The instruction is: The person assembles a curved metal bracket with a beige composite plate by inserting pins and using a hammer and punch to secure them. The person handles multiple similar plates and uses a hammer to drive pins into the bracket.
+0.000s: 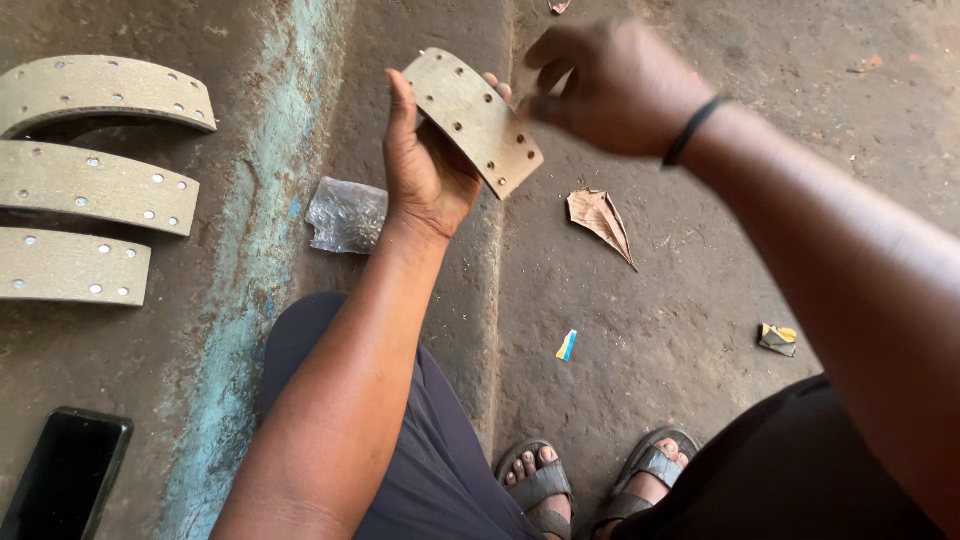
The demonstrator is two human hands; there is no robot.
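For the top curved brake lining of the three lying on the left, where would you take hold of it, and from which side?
Probably across its width near the middle of the arc, coming from above. The top brake lining lies hump-up with a dark gap under its near edge, so fingers could hook under there, thumb on the far edge. Its right end sits close to the second lining; the left hand holds another lining by its edges.

The right hand (610,85) is blurred, so its fingertips and anything pinched in them cannot be told. The left hand (428,165) hides the lower edge of the curved lining (473,122). The stacked linings (90,180) and the black phone (62,480) run off the left and bottom edges. What the clear plastic bag (346,215) holds is too small to tell
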